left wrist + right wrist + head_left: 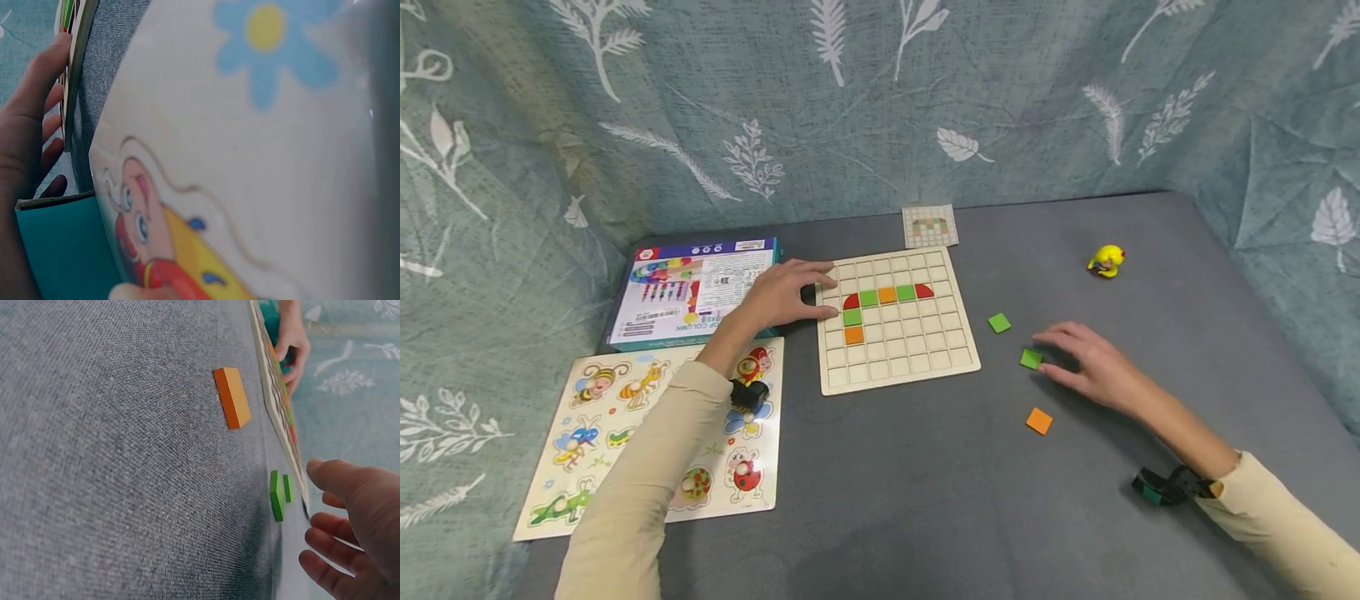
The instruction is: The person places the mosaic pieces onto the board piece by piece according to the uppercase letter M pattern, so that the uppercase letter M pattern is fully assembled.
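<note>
A pale wooden grid board (917, 333) lies mid-table, with red, green and orange pieces in some of its squares. My left hand (790, 293) rests at the board's left edge, thumb and fingers spread along it; the left wrist view also has the thumb (47, 75) against the board's edge (78, 81). Off the board's right side, my right hand (1093, 367) hovers with parted fingers beside a green square tile (1031, 358), holding nothing. Another green tile (999, 322) lies farther back, and an orange tile (1039, 421) lies nearer.
Behind the board lies a small pattern card (930, 226). On the left are a printed cardboard box (700, 287) and an insect peg puzzle (752, 500). A yellow toy figure (1107, 261) stands at the back right. Patterned cloth (865, 125) hangs behind the table.
</note>
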`<state>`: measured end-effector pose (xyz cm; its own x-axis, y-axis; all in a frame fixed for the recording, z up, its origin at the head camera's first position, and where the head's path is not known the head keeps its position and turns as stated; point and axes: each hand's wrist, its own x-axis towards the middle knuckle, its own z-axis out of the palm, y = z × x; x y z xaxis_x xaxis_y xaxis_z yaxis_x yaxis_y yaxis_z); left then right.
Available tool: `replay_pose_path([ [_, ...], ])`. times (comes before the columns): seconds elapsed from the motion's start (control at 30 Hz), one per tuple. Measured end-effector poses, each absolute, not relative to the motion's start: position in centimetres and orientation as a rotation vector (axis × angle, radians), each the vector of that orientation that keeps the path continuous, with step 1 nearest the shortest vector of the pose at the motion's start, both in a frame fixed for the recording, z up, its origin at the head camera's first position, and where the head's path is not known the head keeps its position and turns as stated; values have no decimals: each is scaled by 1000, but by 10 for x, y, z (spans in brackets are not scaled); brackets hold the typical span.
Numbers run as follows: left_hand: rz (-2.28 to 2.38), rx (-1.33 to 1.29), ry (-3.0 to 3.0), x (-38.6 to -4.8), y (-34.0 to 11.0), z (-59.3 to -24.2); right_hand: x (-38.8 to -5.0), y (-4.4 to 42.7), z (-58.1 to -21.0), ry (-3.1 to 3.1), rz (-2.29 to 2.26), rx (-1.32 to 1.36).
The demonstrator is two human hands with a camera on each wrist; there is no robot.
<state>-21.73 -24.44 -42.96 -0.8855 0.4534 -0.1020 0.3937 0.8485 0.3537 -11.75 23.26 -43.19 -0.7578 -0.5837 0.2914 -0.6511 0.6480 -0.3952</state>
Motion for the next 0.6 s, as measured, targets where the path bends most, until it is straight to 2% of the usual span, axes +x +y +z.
replay_pose_path([
  [0.6, 485, 664, 2848, -218, -244, -429, -122, 228, -435, -2862, 713, 1006],
])
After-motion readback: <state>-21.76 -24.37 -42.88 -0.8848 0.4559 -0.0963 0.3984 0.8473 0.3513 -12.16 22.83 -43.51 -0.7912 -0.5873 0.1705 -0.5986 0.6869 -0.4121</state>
